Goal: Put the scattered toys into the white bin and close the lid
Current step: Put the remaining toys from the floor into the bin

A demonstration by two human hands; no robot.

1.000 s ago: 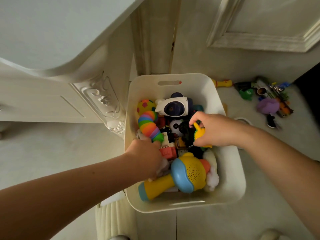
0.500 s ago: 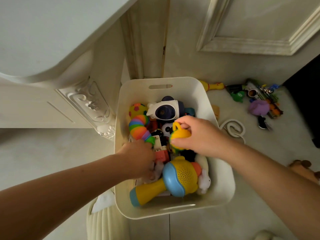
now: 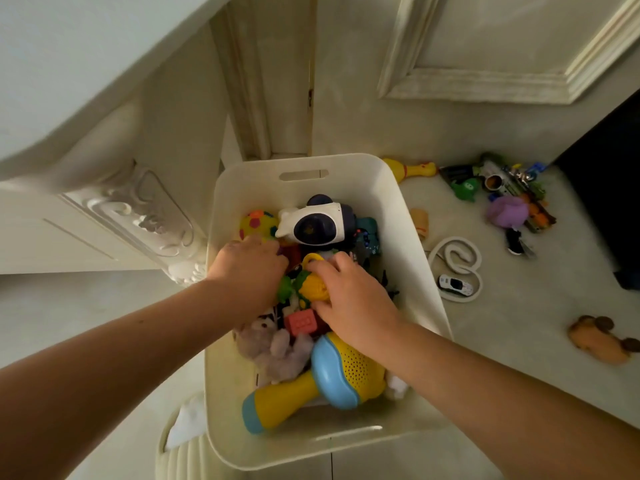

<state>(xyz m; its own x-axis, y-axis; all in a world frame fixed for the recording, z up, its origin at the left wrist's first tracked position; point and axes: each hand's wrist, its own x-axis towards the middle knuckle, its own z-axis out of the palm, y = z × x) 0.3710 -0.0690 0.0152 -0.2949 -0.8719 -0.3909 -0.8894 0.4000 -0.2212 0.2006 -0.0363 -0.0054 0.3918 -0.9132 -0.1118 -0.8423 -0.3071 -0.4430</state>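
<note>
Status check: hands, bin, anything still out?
Hands: right hand grips yellow toy in white bin; left hand beside it, fingers hidden. Bin open. Out on floor: toy car, purple toy.

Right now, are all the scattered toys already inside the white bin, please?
No, a toy car, a purple toy and a yellow rubber chicken lie on the floor beside the white bin.

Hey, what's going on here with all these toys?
A person is packing toys into the white bin. Both hands are down among the toys in it: the right hand grips a small yellow toy, and the left hand rests on the pile beside it, fingers hidden. The bin is nearly full and has no lid on. Several toys lie on the floor to its right, among them a toy car, a purple toy and a rubber chicken.
</note>
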